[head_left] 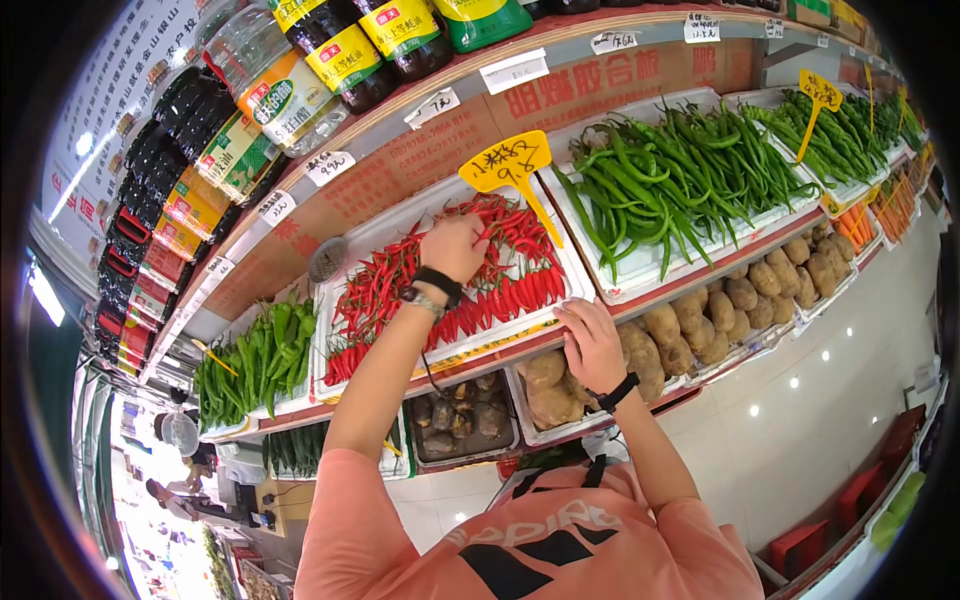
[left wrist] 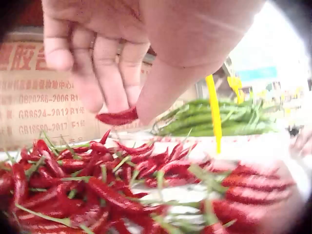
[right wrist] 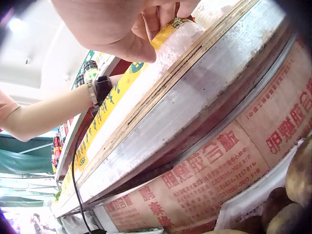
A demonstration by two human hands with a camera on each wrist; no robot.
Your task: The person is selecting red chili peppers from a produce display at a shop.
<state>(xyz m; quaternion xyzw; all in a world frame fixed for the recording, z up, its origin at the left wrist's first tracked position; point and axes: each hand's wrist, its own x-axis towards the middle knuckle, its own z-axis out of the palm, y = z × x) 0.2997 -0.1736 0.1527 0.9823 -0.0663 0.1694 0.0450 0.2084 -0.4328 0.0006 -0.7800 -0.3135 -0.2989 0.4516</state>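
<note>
"Tray [head_left: 577, 274]?"
"White, bearing loose red chillies [head_left: 375, 300]."
"Hands?"
"Right hand [head_left: 592, 345] on its front rim, fingers relaxed; left hand [head_left: 455, 248] pinching narrowly above the pile."
"Pinching what?"
"One chilli [left wrist: 117, 117], held clear."

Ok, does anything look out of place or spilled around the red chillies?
I see no spill. One oddity: a grey oval object sits by the back-left corner of the white tray of red chillies. It doesn't resemble the produce; I can't tell what it is.
</note>
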